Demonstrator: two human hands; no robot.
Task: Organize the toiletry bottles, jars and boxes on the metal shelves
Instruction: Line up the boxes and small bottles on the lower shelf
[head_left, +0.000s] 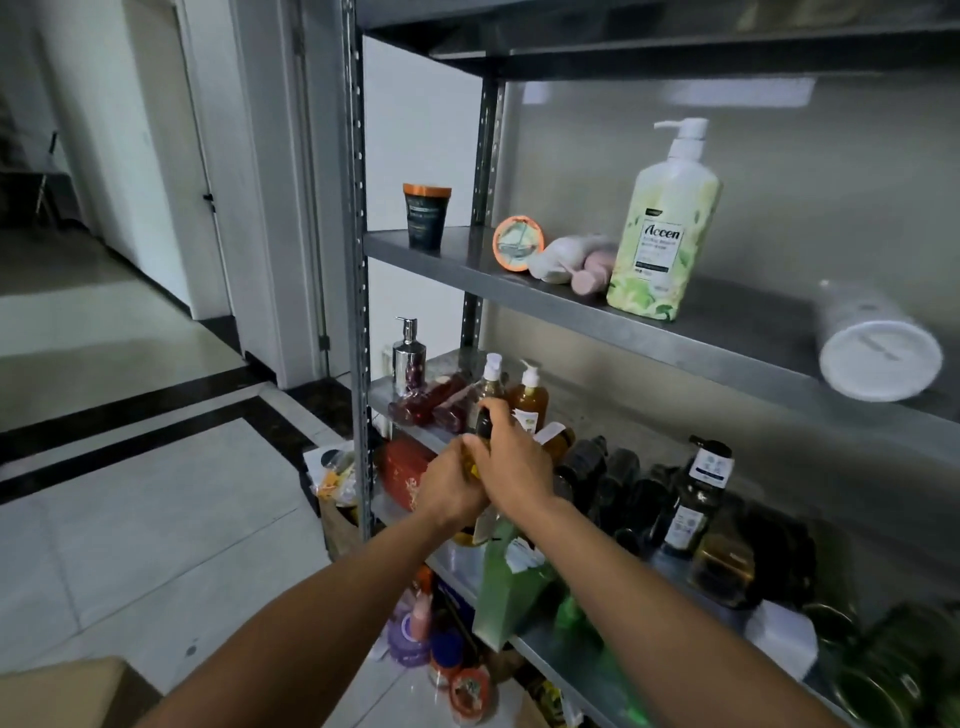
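Note:
Both my hands meet in front of the middle metal shelf (410, 434). My right hand (511, 457) grips a dark amber bottle (484, 422) from above, and my left hand (451, 486) holds its lower part, where a bit of yellow shows. Behind them stand two amber pump bottles (529, 397), a chrome pump dispenser (409, 358) and red bottles lying flat (428, 400). The upper shelf (467, 265) carries a green Accen pump bottle (662, 234), a dark tub with an orange lid (427, 215), a round orange tin (518, 243), pink and white bottles lying down (574, 262) and a white jar on its side (878, 348).
Several dark bottles (696, 499) crowd the right of the middle shelf. A red box (402, 473) and a green bag (506, 587) sit lower down. Jars and bottles (436, 644) stand on the tiled floor by the shelf post (358, 260). A cardboard box corner (67, 691) is at bottom left.

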